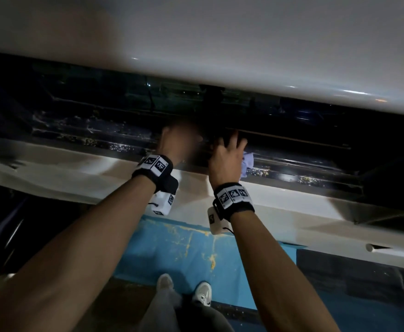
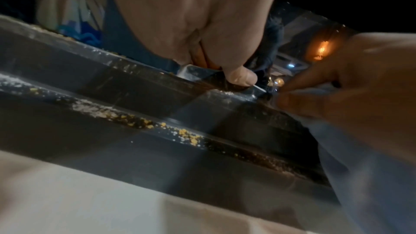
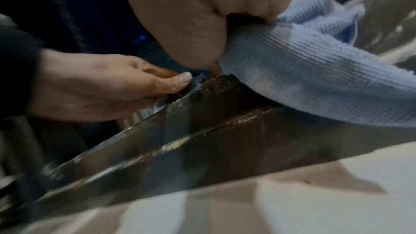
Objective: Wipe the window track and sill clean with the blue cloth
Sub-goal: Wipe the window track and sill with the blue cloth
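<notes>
Where the dark track [image 1: 280,168] ran lengthwise from left to right across the head view, with the pale sill [image 1: 292,207] lying along its near edge, both hands were found close together at about the middle of its length. The cloth [image 3: 315,81] was held bunched in the right hand [image 1: 227,159], whose fingers were curled round it; its loose end was seen draped over the track's ridges on the right side of that hand. The left hand [image 3: 94,86] was set just to the left of the right one, its thumb and fingers pinched on a thin raised rail of the track; nothing else was held in it. In the head view that hand was blurred, so its grip was read from the wrist views alone.

Yellowish crumbs and pale dust [image 2: 144,124] were seen lying in the channels to the left of the hands, and more specks [image 1: 258,172] were seen just to the right of the cloth. Since the track's long axis was crosswise to the forearms, it was judged that the next stroke would have to be drawn sideways along a channel, and that the right hand, already on the cloth, was the one placed to do it. The sill was judged not yet wiped.
</notes>
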`<state>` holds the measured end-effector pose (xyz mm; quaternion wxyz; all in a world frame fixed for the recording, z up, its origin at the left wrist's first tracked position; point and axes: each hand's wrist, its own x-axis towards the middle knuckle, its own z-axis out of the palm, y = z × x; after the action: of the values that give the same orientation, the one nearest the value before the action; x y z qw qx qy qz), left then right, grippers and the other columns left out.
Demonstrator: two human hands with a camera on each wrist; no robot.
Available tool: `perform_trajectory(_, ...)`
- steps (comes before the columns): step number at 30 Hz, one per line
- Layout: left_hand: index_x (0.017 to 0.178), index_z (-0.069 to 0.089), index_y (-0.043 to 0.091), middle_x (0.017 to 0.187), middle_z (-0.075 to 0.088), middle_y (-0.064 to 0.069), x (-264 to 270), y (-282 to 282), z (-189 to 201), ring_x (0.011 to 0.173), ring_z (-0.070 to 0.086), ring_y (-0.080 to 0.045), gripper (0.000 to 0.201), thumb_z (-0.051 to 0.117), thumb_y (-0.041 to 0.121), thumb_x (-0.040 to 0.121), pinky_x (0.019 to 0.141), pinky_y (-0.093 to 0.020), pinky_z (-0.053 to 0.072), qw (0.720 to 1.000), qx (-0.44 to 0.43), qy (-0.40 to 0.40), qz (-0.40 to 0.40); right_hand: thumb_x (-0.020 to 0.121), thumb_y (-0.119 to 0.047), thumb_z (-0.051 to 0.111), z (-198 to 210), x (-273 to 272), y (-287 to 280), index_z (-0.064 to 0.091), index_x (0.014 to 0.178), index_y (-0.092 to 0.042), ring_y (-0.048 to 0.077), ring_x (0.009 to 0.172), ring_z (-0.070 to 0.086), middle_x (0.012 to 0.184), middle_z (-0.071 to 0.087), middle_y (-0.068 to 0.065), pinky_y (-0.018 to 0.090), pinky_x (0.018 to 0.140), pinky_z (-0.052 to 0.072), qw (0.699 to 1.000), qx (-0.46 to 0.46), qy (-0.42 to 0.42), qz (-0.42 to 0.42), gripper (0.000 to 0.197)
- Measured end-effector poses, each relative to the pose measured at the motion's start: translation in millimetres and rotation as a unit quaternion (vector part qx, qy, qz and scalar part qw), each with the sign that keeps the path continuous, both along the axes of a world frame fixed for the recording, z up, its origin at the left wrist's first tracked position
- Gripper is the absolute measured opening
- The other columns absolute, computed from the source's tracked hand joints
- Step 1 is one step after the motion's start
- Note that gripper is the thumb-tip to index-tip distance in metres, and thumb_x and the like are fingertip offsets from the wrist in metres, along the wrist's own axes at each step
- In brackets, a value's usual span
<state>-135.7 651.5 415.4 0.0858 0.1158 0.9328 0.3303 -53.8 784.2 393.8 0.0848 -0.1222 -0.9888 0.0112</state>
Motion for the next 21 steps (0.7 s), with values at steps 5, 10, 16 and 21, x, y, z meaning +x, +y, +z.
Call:
perform_trajectory(5, 0.132, 0.071, 0.026, 0.133, 0.071, -0.005, -3, 0, -3, 0.130, 0.053, -0.037, 0.045, 0.073, 0.048, 0.093, 0.108, -0.035, 0.042, 1.000, 0.022, 0.006, 0.018, 0.068, -0.001, 0.065, 13, 11, 7, 0.076, 0.083, -0.007, 0.034, 0.107, 0.042, 0.095, 0.069, 0.014, 0.047, 0.086, 0.031, 0.998, 0.036, 0.030, 0.043, 0.020)
perform_trajectory(10, 0.129, 0.073, 0.029, 0.129, 0.073, -0.004, -3, 0, -7, 0.127, 0.057, -0.035, 0.043, 0.074, 0.050, 0.091, 0.107, -0.039, 0.047, 0.999, 0.035, 0.010, 0.020, 0.085, -0.012, 0.040, 6, 8, 0, 0.070, 0.117, -0.017, 0.039, 0.124, 0.046, 0.126, 0.064, 0.009, 0.049, 0.099, 0.028, 0.997, 0.008, -0.082, 0.012, 0.044)
perform_trajectory(16, 0.134, 0.070, 0.026, 0.134, 0.070, -0.005, -5, -2, -8, 0.133, 0.050, -0.035, 0.045, 0.074, 0.046, 0.094, 0.107, -0.032, 0.040, 0.999, 0.038, 0.013, 0.014, 0.085, -0.010, 0.038, 10, -7, 5, 0.073, 0.113, -0.016, 0.039, 0.126, 0.044, 0.116, 0.071, 0.010, 0.050, 0.097, 0.032, 0.999, -0.011, -0.044, -0.004, 0.045)
perform_trajectory(21, 0.131, 0.072, 0.031, 0.130, 0.072, -0.003, -6, -2, -11, 0.129, 0.053, -0.035, 0.042, 0.074, 0.048, 0.093, 0.105, -0.031, 0.043, 0.999, 0.043, 0.012, 0.011, 0.077, -0.003, 0.051, 3, 31, -6, 0.073, 0.113, -0.007, 0.034, 0.105, 0.038, 0.117, 0.061, 0.018, 0.047, 0.088, 0.046, 0.996, -0.058, 0.072, 0.019, 0.042)
